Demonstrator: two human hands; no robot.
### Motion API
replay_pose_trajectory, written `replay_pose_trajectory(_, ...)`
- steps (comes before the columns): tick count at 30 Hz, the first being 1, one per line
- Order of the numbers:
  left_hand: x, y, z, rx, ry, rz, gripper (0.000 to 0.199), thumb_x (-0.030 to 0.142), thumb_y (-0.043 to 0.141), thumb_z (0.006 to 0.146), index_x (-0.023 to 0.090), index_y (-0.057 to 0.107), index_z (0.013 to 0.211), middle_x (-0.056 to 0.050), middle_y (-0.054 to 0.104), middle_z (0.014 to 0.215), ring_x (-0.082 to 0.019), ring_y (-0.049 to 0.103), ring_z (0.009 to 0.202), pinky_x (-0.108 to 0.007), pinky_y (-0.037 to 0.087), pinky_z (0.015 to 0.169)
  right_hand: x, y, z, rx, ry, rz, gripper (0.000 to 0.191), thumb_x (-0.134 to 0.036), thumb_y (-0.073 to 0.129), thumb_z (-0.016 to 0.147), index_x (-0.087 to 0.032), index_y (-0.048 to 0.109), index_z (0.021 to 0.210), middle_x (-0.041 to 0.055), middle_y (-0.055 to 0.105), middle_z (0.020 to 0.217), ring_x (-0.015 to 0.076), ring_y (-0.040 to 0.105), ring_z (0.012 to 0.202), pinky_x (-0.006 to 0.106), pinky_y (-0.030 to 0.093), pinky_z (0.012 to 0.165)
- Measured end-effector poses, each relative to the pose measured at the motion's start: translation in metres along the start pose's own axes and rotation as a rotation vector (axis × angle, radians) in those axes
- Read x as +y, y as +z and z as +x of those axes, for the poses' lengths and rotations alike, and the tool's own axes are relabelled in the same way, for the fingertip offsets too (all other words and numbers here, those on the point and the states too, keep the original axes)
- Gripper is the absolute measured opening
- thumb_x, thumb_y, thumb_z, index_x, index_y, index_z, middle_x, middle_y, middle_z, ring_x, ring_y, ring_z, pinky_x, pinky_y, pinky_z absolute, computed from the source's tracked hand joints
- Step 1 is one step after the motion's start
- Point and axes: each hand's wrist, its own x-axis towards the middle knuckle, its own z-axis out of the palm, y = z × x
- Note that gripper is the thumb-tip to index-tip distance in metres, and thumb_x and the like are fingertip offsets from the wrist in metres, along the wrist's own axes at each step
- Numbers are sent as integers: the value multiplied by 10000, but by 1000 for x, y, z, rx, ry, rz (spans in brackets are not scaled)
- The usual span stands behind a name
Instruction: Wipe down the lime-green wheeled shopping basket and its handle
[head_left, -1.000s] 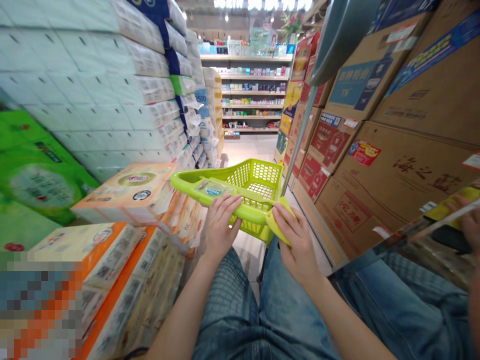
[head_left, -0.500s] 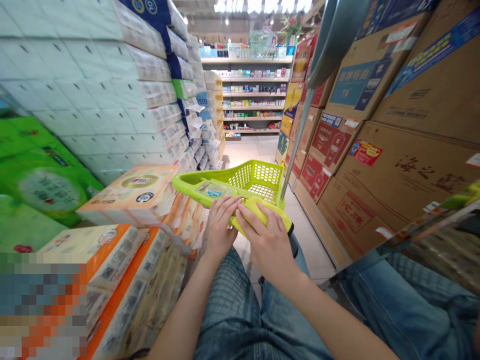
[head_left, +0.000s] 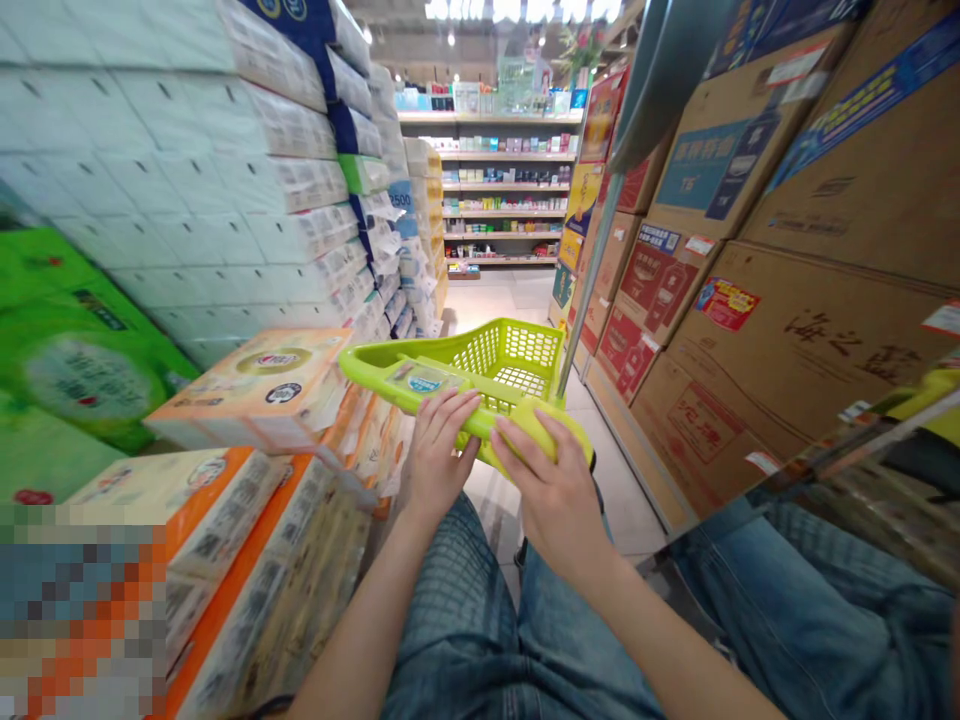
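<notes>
At the far left stand green packs [head_left: 82, 380], with a tall stack of white packs [head_left: 187, 180] behind and orange-trimmed packs [head_left: 262, 370] lower down, nearer the person's legs. The left hand [head_left: 439, 450] is clamped on the handle of a lime-green shopping cart [head_left: 420, 352], fingers over the top, thumb below. The cart sits in front of the knees, in the aisle. To the right, the right hand [head_left: 559, 490] is closed over a yellow cloth [head_left: 528, 417], pressing it against the handle's right part; its thumb is hidden. Beside the cart rises a metal pole [head_left: 596, 265], and cardboard boxes [head_left: 817, 350] are stacked along the right.
</notes>
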Motion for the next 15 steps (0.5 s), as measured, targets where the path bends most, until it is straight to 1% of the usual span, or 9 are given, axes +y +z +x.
replay_pose_trajectory(3, 0, -1, 0, 9, -5, -6, 368, 176, 470, 968, 212, 545, 1326, -85, 659, 1299, -227, 508, 1327, -504, 340, 1165, -20, 9, 16, -63, -11, -73, 479, -110, 523, 911, -219, 580, 1373, -8, 569, 1448, 339, 372, 1355, 521, 363, 1118)
replay_pose_trajectory(6, 0, -1, 0, 15, -4, 0, 363, 174, 443, 975, 211, 551, 1320, -85, 667, 1286, -224, 515, 1323, -496, 352, 1158, -24, 12, 21, -78, -40, -85, 461, -146, 547, 916, -203, 579, 1373, -5, 560, 1457, 334, 385, 1347, 499, 379, 1105)
replay_pose_trajectory(8, 0, -1, 0, 14, 2, 4, 363, 180, 453, 973, 214, 550, 1321, -85, 667, 1287, -227, 518, 1320, -500, 352, 1156, -17, 10, 13, -74, -80, -70, 468, -128, 528, 920, -201, 572, 1380, -11, 555, 1464, 323, 369, 1368, 495, 370, 1121)
replay_pose_trajectory(10, 0, -1, 1, 13, 9, 11, 373, 192, 497, 958, 217, 544, 1327, -86, 666, 1290, -235, 523, 1313, -508, 348, 1155, -5, 6, 0, -47, -105, -33, 503, -82, 485, 918, -209, 554, 1399, -17, 558, 1462, 310, 342, 1398, 500, 352, 1145)
replay_pose_trajectory(13, 0, 0, 1, 8, 15, 16, 415, 182, 566, 920, 220, 540, 1332, -85, 665, 1293, -244, 525, 1308, -511, 339, 1160, 21, -2, -18, 41, -84, 75, 572, -37, 423, 914, -227, 500, 1448, 3, 559, 1460, 295, 307, 1440, 537, 349, 1162)
replay_pose_trajectory(15, 0, 1, 1, 9, 17, 12, 429, 161, 574, 907, 220, 542, 1330, -83, 665, 1294, -243, 522, 1309, -508, 332, 1165, 35, -8, -24, 91, -52, 162, 597, -37, 400, 922, -245, 459, 1478, 27, 526, 1489, 275, 331, 1439, 554, 367, 1159)
